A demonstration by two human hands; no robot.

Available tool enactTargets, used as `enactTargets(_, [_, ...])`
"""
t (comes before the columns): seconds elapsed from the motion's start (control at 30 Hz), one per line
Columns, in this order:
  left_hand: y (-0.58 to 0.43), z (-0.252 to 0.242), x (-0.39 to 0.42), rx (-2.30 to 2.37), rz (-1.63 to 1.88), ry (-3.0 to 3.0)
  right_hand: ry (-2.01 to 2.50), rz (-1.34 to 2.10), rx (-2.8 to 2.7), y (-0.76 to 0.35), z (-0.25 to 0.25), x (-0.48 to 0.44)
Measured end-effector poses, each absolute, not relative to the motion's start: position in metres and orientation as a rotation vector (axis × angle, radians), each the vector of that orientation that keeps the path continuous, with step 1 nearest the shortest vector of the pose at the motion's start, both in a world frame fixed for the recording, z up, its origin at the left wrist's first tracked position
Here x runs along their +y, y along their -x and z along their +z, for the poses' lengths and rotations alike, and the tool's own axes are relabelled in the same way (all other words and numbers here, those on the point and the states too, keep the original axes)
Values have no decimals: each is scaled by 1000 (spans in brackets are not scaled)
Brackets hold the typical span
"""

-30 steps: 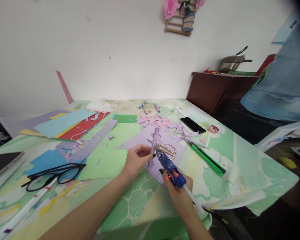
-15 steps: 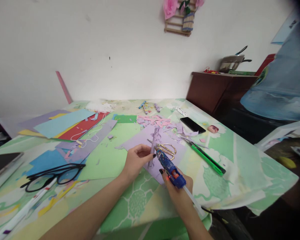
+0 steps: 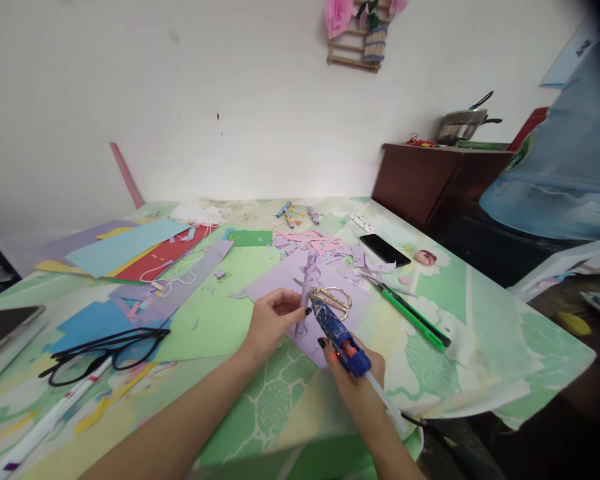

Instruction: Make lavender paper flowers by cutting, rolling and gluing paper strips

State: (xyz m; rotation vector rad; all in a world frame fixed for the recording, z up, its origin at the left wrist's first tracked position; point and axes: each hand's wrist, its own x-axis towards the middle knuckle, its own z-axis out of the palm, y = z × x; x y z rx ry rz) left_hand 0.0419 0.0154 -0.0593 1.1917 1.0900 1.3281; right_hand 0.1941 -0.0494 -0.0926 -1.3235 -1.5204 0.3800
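Note:
My left hand [image 3: 275, 320] pinches a thin purple paper roll [image 3: 307, 283] between thumb and fingers. Small purple paper pieces stick out along the roll, which stands nearly upright in my view. My right hand [image 3: 355, 373] is wrapped round a blue hot glue gun [image 3: 337, 330], with a clear glue stick [image 3: 383, 393] jutting from its back. The gun's nozzle points at the roll near my left thumb; I cannot tell whether they touch. Below them lies a purple paper sheet [image 3: 267, 283], with gold-handled scissors [image 3: 337, 300] partly hidden behind the roll and gun.
A green utility knife [image 3: 417, 320] and a black phone [image 3: 385, 249] lie on the right. Pink and purple paper scraps [image 3: 307, 241] are heaped behind the sheet. Black glasses [image 3: 105, 353], coloured paper [image 3: 130, 247] and white string [image 3: 200, 213] occupy the left. A glue gun cord [image 3: 413, 419] trails over the table's edge.
Both hands keep almost the same pose on the paper roll and glue gun. The whole view has shifted very slightly; nothing was taken up or let go.

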Motion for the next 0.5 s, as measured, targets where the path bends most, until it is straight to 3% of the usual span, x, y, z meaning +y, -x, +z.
enactTargets(0.5, [-42,-59,16,1068,1326,-1177,1339,341,-1547,-194,-93,-48])
